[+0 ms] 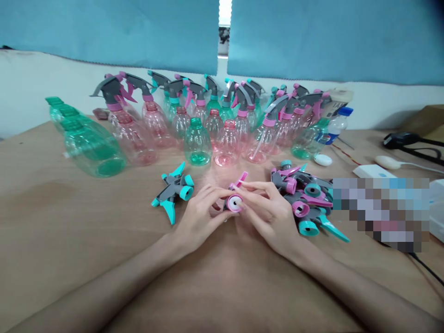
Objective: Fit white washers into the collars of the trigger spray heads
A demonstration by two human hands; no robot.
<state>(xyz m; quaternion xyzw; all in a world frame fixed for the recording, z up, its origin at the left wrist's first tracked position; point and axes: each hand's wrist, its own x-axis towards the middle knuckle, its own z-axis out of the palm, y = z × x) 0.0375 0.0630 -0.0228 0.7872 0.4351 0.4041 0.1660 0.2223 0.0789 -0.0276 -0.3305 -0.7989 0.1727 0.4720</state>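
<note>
Between my two hands is a pink and grey trigger spray head (235, 203), its round collar facing me with a white insert inside. My left hand (201, 215) is closed on its left side, thumb below and fingers above. From the other side my right hand (268, 212) pinches it near the collar and the pink trigger. Left of my hands lie teal and grey spray heads (173, 190). A pile of pink and teal spray heads (301, 208) lies just right of my right hand.
Rows of clear bottles stand behind, some open like the green bottle (197, 143), others with spray heads fitted. Green bottles (93, 148) are at the left. Right are a blue-capped bottle (338, 125), a white oval object (323, 160), cables and a blurred patch.
</note>
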